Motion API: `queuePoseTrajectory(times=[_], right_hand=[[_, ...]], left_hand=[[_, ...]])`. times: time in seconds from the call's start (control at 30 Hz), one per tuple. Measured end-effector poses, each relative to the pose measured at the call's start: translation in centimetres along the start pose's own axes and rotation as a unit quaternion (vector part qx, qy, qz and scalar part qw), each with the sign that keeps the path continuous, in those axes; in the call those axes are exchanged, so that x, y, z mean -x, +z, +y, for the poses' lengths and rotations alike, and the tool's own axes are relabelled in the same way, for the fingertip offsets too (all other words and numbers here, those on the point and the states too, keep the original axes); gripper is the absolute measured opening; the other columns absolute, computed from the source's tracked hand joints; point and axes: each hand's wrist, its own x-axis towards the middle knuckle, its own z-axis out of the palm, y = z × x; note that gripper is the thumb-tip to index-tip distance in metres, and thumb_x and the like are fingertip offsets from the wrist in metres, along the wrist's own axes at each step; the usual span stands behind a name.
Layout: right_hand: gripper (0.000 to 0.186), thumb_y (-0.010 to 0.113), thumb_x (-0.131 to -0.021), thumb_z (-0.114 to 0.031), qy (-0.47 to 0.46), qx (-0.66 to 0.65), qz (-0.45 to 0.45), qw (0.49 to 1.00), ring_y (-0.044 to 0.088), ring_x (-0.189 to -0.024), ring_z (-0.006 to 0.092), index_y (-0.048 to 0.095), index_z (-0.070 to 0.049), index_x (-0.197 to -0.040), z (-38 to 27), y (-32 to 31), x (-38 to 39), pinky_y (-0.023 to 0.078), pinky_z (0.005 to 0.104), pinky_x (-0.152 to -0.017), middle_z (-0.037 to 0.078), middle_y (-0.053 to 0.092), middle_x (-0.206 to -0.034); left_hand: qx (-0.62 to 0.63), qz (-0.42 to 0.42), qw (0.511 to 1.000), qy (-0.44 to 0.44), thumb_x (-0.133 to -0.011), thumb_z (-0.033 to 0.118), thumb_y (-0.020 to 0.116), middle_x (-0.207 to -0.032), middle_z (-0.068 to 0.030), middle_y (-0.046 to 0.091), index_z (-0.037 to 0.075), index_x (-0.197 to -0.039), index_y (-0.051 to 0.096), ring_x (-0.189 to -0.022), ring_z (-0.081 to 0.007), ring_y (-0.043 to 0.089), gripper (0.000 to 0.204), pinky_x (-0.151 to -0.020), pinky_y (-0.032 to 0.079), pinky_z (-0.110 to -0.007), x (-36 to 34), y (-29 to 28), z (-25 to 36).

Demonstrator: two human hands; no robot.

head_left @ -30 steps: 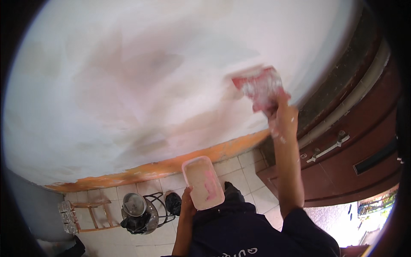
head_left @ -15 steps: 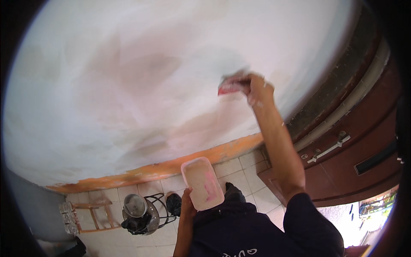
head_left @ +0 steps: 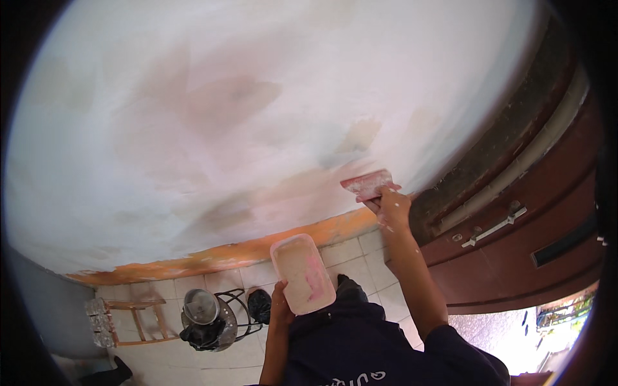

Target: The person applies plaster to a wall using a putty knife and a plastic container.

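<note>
My right hand (head_left: 393,204) grips a flat red putty spreader (head_left: 368,184) smeared with white paste. The spreader's blade lies against the white, patchy wall (head_left: 257,154), low down and close to the door side. Darker, damp-looking patches show on the wall, one of them just above the spreader. My left hand (head_left: 281,303) holds a shallow rectangular pink-white plastic tub (head_left: 302,273) by its left edge, in front of my waist. Pale paste coats the inside of the tub, with a pink area bare on its right side.
An orange band (head_left: 219,254) runs along the wall's foot above white floor tiles (head_left: 222,283). A round stool (head_left: 225,328) carries a grey bucket (head_left: 201,307) and a black bag. Left of it stands a small wooden ladder (head_left: 138,321). A brown door (head_left: 489,257) closes off the right.
My right hand has come down the wall with the spreader, toward the orange band. A damp-looking patch now shows where the hand was near. The tub has stayed almost still.
</note>
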Motion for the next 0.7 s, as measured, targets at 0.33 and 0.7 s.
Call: queuePoseTrajectory(times=[0.33,0.7], right_hand=[[0.015,0.050,-0.085,-0.002,-0.098,-0.048,-0.113,0.988,0.065,-0.076,0.0278,0.053,0.013,-0.085,-9.7,8.8,2.1,0.057,0.0381,-0.082,0.018,0.059,-0.087],[0.021,0.051,-0.086,-0.005,0.013,0.022,-0.002,1.000,0.066,-0.072,0.0262,0.053,0.015,-0.090,-1.2,0.8,2.6,0.059,0.0367,-0.068,0.018,0.061,-0.086]], left_hand=[[-0.039,-0.019,0.999,-0.009,-0.090,0.033,0.045,-0.114,-0.0155,0.059,-0.003,-0.127,0.044,-0.098,-0.0278,0.062,0.051,-0.083,0.053,-0.041,-0.5,-1.3,-0.5],[-0.022,-0.031,0.999,-0.011,-0.089,0.034,0.048,-0.113,-0.0155,0.059,-0.003,-0.127,0.044,-0.098,-0.0271,0.062,0.052,-0.084,0.053,-0.040,-0.8,-1.2,-0.5]])
